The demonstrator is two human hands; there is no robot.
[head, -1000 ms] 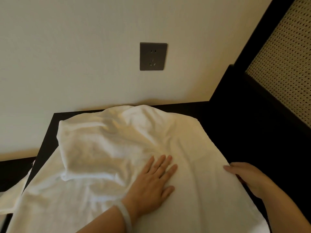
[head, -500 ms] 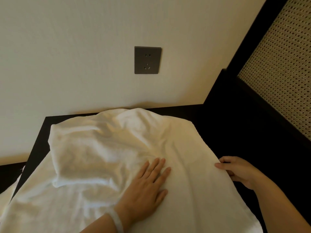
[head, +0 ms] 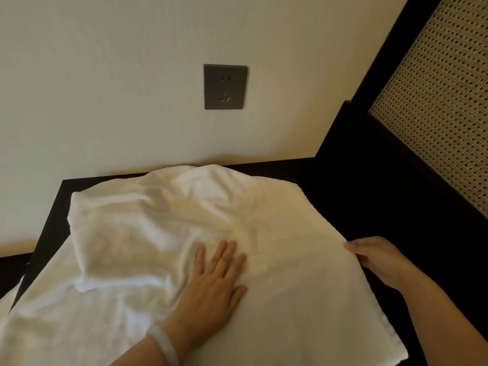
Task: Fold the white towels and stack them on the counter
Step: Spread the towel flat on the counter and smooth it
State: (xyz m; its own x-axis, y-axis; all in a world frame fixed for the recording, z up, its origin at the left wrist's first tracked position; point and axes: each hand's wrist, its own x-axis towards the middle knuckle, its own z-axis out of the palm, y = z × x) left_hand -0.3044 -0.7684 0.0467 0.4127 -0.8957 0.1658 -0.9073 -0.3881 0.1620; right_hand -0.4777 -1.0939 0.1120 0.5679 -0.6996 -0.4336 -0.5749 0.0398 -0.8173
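Note:
A large white towel point(head: 277, 220) lies spread and rumpled over the dark counter point(head: 52, 220), its left part bunched into a thicker fold. My left hand point(head: 214, 283) presses flat on the towel's middle, fingers straight and spread. My right hand point(head: 377, 260) is at the towel's right edge, fingers curled round the edge with the thumb on top. The towel's near side runs out of view at the bottom.
A cream wall with a grey socket plate point(head: 225, 87) rises right behind the counter. A dark frame point(head: 383, 180) with a woven cane panel point(head: 443, 114) stands on the right. More white cloth point(head: 8, 294) hangs off the counter's left side.
My right hand has slid a little left along the towel's right edge. My left hand stays pressed on the towel's middle. The view has shifted slightly.

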